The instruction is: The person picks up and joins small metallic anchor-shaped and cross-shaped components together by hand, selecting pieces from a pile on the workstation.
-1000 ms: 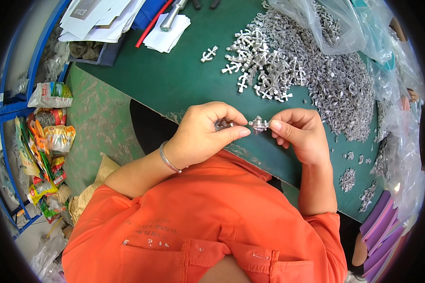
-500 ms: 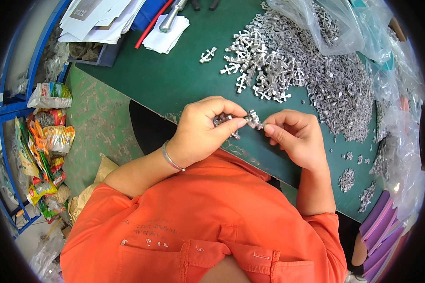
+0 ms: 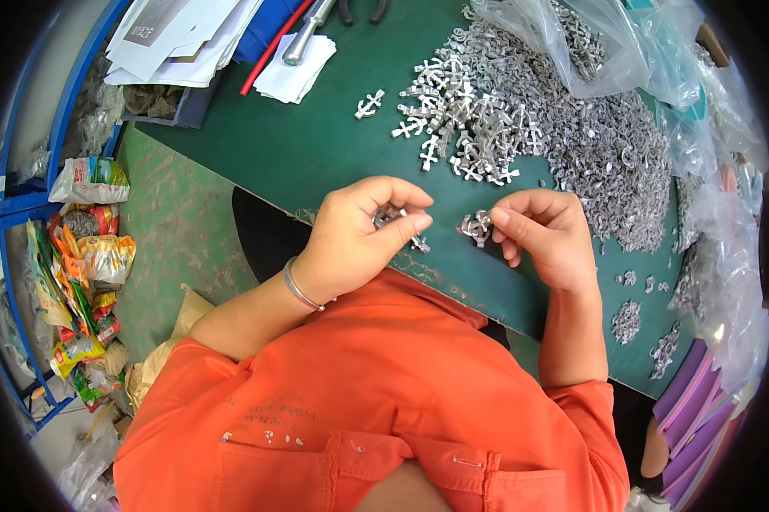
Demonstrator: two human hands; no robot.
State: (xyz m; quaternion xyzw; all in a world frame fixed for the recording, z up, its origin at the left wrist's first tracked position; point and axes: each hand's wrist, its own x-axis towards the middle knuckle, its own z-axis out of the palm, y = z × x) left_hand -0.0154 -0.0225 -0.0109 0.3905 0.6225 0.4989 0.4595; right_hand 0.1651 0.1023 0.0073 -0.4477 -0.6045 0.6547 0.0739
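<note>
Between the thumb and fingers of my right hand (image 3: 551,239) is a silvery anchor-shaped metal piece (image 3: 476,226), held above the near edge of the green table (image 3: 316,141). My left hand (image 3: 350,229) is curled around several similar metal pieces (image 3: 419,245), partly hidden by the fingers; its thumb and index fingertips are apart. Beyond both hands lies a heap of shiny anchor-shaped pieces (image 3: 478,141), with one loose anchor (image 3: 369,104) to its left. A larger heap of small grey metal parts (image 3: 615,171) adjoins it on the right.
Clear plastic bags (image 3: 606,64) drape over the far right of the heap. Small clusters of parts (image 3: 626,322) lie at the right. Papers (image 3: 175,38), a red rod (image 3: 273,51) and a metal-handled tool (image 3: 306,36) sit far left. Colourful packets (image 3: 103,252) stand beside blue shelving (image 3: 26,205).
My right hand has drawn the anchor-shaped piece away from the left fingertips, opening a gap between the hands. The left hand stays nearly in place with its pieces.
</note>
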